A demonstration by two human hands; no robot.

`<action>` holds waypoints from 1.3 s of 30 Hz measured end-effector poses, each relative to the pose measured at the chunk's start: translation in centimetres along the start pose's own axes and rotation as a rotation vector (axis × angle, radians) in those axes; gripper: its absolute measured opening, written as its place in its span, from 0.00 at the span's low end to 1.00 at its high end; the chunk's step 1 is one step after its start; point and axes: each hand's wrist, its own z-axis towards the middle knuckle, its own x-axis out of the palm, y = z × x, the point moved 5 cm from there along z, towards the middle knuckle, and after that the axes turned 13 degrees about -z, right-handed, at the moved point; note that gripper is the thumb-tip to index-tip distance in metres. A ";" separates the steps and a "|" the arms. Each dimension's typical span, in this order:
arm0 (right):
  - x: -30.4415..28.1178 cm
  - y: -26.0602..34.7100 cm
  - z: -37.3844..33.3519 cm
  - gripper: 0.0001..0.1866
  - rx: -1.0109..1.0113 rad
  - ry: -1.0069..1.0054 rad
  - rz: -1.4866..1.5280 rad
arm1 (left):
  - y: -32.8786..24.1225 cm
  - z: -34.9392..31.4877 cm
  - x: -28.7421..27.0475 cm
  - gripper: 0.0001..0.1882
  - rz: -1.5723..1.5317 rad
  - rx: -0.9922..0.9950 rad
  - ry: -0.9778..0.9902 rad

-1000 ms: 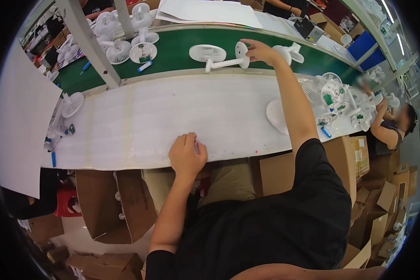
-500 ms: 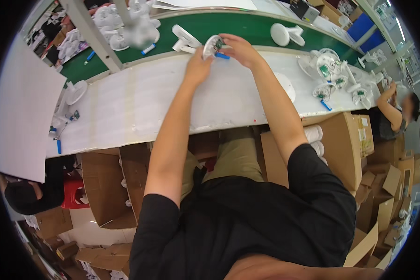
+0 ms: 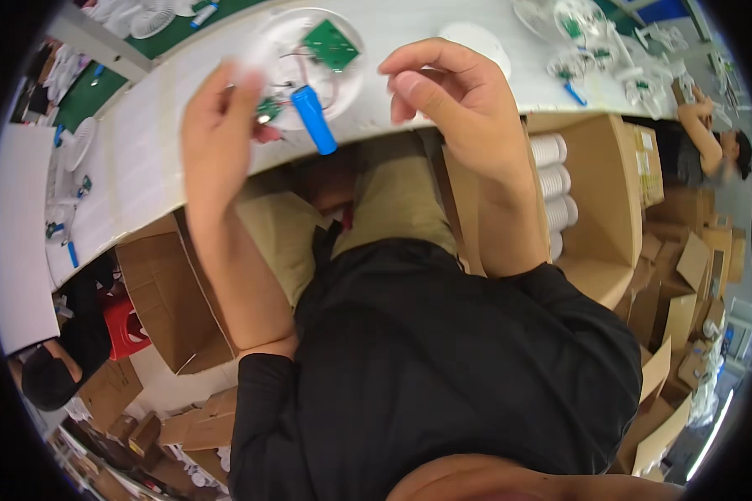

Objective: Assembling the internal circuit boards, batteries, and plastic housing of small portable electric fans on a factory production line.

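Glossy white plastic shell (image 3: 286,52), smooth blue battery (image 3: 313,119), matt brown cardboard box (image 3: 597,196).

An open cardboard box (image 3: 597,196) is sitting at three o'clock, with white cups (image 3: 550,188) stacking inside it. A red stool (image 3: 125,326) is standing at eight o'clock beside another open cardboard carton (image 3: 171,309). A co-worker's arm (image 3: 700,134) is reaching in at two o'clock.

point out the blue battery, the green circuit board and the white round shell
blue battery (image 3: 314,119), head view, middle of the cylinder
green circuit board (image 3: 330,44), head view, centre of the board
white round shell (image 3: 353,83), head view, bare right rim
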 end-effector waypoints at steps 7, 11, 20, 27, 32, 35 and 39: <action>3.0 3.3 -3.1 0.07 -0.139 0.093 0.193 | -1.7 -3.0 -2.0 0.15 0.115 -0.024 -0.059; 3.3 4.1 -3.8 0.08 -0.192 0.129 0.236 | -2.3 -3.7 -1.8 0.15 0.176 -0.012 -0.063; 3.1 0.9 -4.7 0.16 0.007 0.025 0.029 | -6.2 -1.7 4.4 0.14 0.584 0.026 0.689; 3.2 0.5 -6.3 0.22 -0.148 -0.317 -0.560 | -5.5 1.3 8.2 0.13 0.581 -0.067 0.834; 2.7 -0.1 -5.3 0.27 -0.156 -0.300 -0.593 | -3.8 2.3 8.8 0.10 0.316 -0.043 0.831; 2.1 -1.1 -4.1 0.22 -0.128 -0.319 -0.354 | -3.7 2.4 8.7 0.09 0.211 -0.032 0.813; 2.0 -2.3 -2.9 0.16 -0.087 -0.323 -0.026 | -5.0 2.5 6.7 0.13 0.307 0.107 0.436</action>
